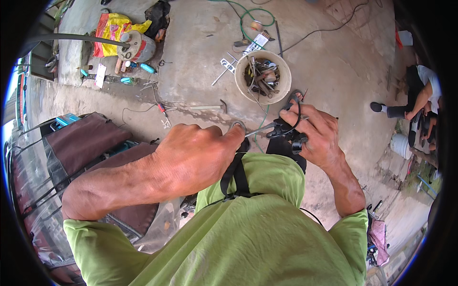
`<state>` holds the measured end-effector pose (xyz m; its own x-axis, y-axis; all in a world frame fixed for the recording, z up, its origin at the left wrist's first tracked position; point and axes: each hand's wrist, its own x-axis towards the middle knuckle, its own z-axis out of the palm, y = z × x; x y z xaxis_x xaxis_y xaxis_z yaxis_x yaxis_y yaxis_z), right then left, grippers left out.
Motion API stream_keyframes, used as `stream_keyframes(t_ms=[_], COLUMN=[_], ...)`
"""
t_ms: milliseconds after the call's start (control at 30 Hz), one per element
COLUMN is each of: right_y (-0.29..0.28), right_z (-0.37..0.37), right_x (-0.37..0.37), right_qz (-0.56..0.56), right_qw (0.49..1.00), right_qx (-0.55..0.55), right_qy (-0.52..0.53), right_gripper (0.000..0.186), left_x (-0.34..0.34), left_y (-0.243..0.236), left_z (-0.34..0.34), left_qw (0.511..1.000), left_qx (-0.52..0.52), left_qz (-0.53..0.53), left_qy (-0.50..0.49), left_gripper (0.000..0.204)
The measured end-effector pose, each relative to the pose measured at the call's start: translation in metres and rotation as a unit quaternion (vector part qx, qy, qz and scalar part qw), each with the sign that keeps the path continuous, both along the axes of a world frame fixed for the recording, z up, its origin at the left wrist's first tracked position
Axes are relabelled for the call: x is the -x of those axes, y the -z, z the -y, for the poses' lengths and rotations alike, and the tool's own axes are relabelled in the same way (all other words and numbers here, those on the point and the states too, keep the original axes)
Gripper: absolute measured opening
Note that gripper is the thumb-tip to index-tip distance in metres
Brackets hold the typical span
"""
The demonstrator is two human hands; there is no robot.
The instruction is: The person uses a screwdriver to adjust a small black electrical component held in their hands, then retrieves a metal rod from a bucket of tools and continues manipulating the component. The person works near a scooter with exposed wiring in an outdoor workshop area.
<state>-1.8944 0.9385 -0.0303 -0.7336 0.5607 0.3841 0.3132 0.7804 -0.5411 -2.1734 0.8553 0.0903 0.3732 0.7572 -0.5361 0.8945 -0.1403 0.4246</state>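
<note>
My left hand (198, 155) is closed round a slim tool that looks like a screwdriver; its handle is hidden in the fist. The grey metal shaft (259, 130) runs right, its tip at a small black part (282, 129). My right hand (318, 135) grips this black part, whose exact kind I cannot make out. A thin black cable (299, 114) loops up from it past my fingers. Both hands are in front of my green shirt, above my lap. Beyond them on the ground stands a cream bucket (240, 86) full of metal tools and parts.
A hammer (207, 107) lies left of the bucket, with a red-handled tool (161, 107) beyond it. Farther back are a green hose (242, 21) and a white drum (144, 51). A vehicle with brown covers (86, 148) stands at left. Another person (422, 95) sits at far right.
</note>
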Motion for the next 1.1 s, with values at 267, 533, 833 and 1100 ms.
stream_keyframes(t_ms=[267,533,833,1100], right_y=[0.034,0.059,0.072,0.098], right_z=[0.03,0.038,0.038,0.037], right_x=[0.0,-0.015,-0.02,-0.027], right_qz=[-0.043,0.022,0.108,-0.003], right_qw=[0.998,0.994,0.97,0.988], right_qx=[0.035,0.105,0.195,0.145], right_qy=[0.007,-0.031,-0.094,-0.058], right_gripper=[0.058,0.058,0.05,0.06], left_x=[0.019,0.0,-0.01,0.0], left_y=[0.061,0.097,0.103,0.125], left_z=[0.019,0.05,0.054,0.035], left_qw=[0.807,0.695,0.97,0.757], left_qx=[0.377,0.476,0.158,0.476], left_qz=[0.336,0.371,0.14,0.308], left_qy=[-0.306,-0.389,-0.119,-0.323], left_gripper=[0.027,0.023,0.015,0.022])
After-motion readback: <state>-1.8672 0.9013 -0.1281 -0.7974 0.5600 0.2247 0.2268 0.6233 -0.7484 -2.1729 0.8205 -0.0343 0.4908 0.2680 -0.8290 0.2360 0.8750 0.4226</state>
